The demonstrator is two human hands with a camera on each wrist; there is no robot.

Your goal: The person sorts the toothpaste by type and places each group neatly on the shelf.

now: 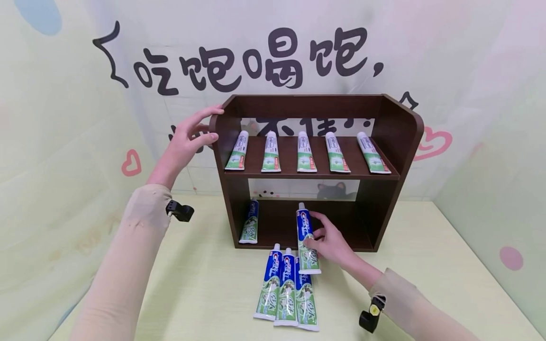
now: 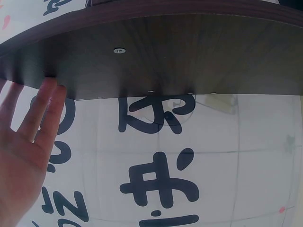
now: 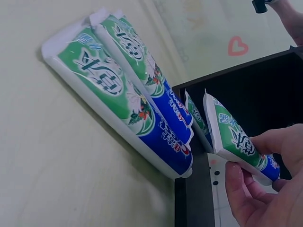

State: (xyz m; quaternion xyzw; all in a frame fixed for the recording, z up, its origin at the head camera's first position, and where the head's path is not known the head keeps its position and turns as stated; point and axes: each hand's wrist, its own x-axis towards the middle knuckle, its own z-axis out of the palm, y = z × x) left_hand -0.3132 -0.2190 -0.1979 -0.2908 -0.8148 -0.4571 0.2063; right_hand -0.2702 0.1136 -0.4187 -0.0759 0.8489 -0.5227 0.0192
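Note:
My right hand pinches a blue and green toothpaste tube between thumb and fingers, cap end up, in front of the lower shelf. In the right wrist view the same toothpaste tube shows its flat end toward the camera. Up at the left, my left hand touches the outer side of the dark brown rack with extended fingers. The left wrist view shows those fingers against the side panel. Several more blue and green toothpaste tubes lie overlapping on the table, below the held one.
Several white and green toothpaste tubes stand spaced along the upper shelf. One blue and green tube leans at the lower shelf's left end. The pale table meets a printed wall covering behind the rack.

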